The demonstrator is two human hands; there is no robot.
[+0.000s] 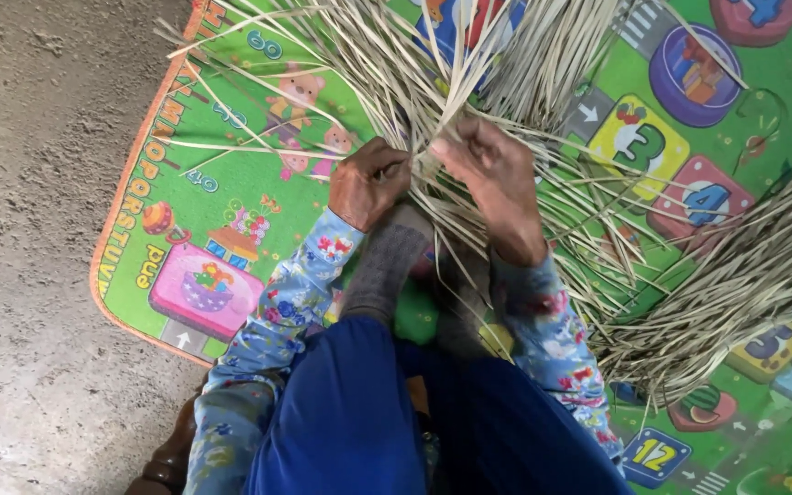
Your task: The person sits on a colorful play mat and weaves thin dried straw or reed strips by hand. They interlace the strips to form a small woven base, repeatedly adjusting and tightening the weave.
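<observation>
Pale, dry straw-coloured reed strips (469, 82) fan out from between both hands. Left hand (368, 181) has its grip curled tight round a bunch of strips, knuckles up. Right hand (497, 179) pinches a few strands between thumb and fingertips, grip narrow. Strips spread over a bright green picture-printed foam play mat (185, 229) (a second loose bundle lies at the right) on the grey concrete floor (29, 229).

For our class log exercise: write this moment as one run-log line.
left hand: pinching dried straw strips | right hand: gripping same strips | surface: colourful play mat on concrete floor | loose strip pile at right
</observation>
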